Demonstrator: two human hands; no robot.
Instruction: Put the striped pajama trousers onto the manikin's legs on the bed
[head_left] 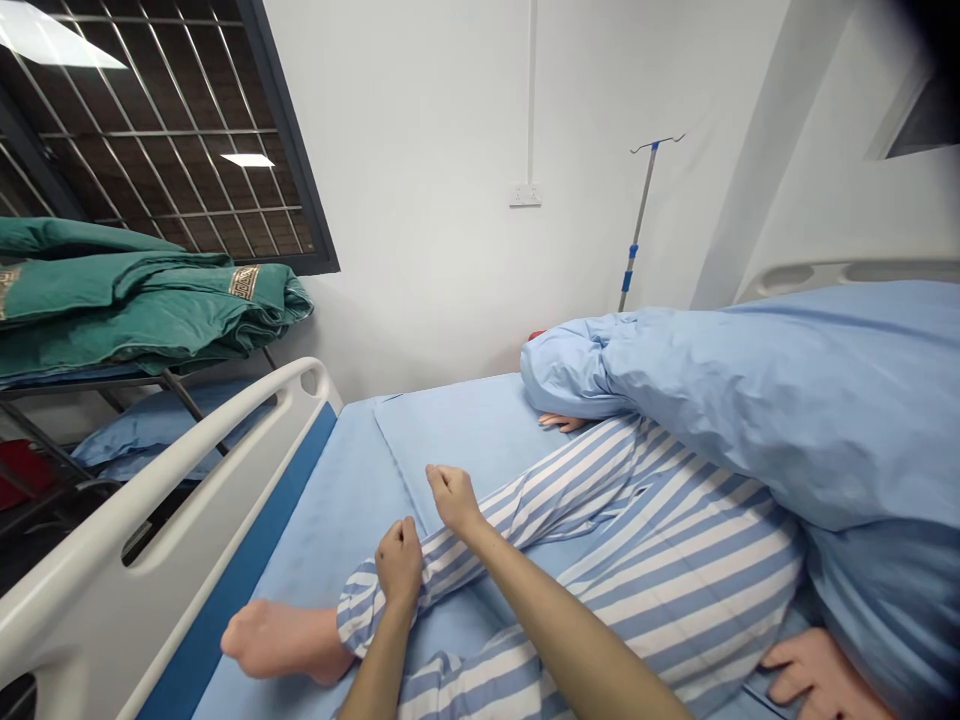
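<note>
A white wall (420,200) backs a blue-sheeted bed (345,460); one drip stand (633,252) rises beyond its far edge. Striped trousers (675,570) lie along the bed, one bare foot (292,640) near the footboard (180,570). Two fists — left hand (400,562), right hand (454,497) — curl tight over the lower trouser leg; whether they pinch cloth cannot be told.

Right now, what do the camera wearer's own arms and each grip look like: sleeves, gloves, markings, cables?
Left forearm and right forearm: slim, tapering to the wrist, no sleeves in view. Left grip and right grip: human, ungloved. No watch, bracelet, cables or printed markings visible. Some fingers are hidden, so can't rule out rings.
</note>
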